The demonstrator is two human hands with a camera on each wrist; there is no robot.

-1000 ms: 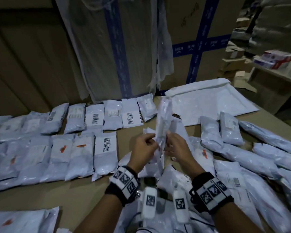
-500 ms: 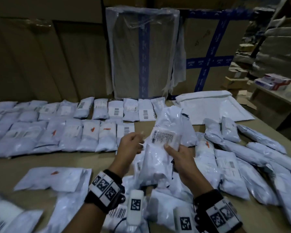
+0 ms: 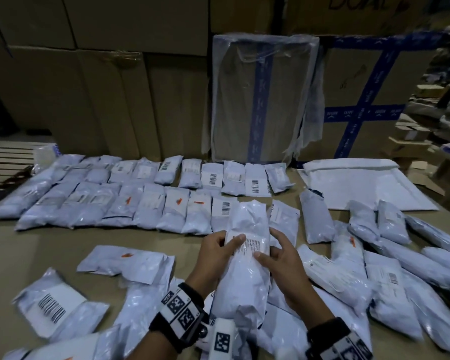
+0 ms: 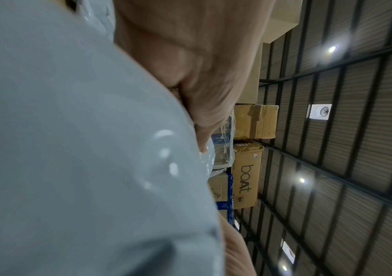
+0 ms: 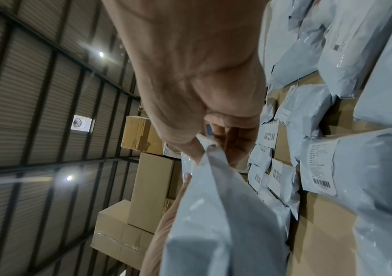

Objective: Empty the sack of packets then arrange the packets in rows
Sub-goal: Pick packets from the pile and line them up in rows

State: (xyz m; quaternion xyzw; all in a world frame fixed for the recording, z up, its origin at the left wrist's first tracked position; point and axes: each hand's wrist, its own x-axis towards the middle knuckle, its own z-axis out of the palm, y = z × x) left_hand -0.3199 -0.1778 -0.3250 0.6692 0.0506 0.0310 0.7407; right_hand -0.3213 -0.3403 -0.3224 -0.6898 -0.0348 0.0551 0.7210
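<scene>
I hold one white plastic packet (image 3: 246, 258) lengthwise in front of me, label side up. My left hand (image 3: 220, 252) grips its left edge with the thumb on the label. My right hand (image 3: 278, 258) holds the right edge, thumb on the label, fingers beneath. In the right wrist view the packet (image 5: 216, 220) is pinched between thumb and fingers. It fills the left wrist view (image 4: 72, 149). Two rows of packets (image 3: 151, 201) lie side by side on the brown table (image 3: 63, 245) beyond my hands. The flat white sack (image 3: 361, 185) lies at the back right.
Loose packets lie scattered on the right (image 3: 390, 271) and in the near left (image 3: 60, 310). Tall cardboard boxes (image 3: 115, 87) and a plastic-wrapped box (image 3: 263, 100) stand along the table's far edge. Shelves with small cartons (image 3: 439, 113) are at the far right.
The packet was upright and edge-on between my hands, then turned label up. Now it lies lower and flatter, gripped on both sides. The head view has tilted up and left.
</scene>
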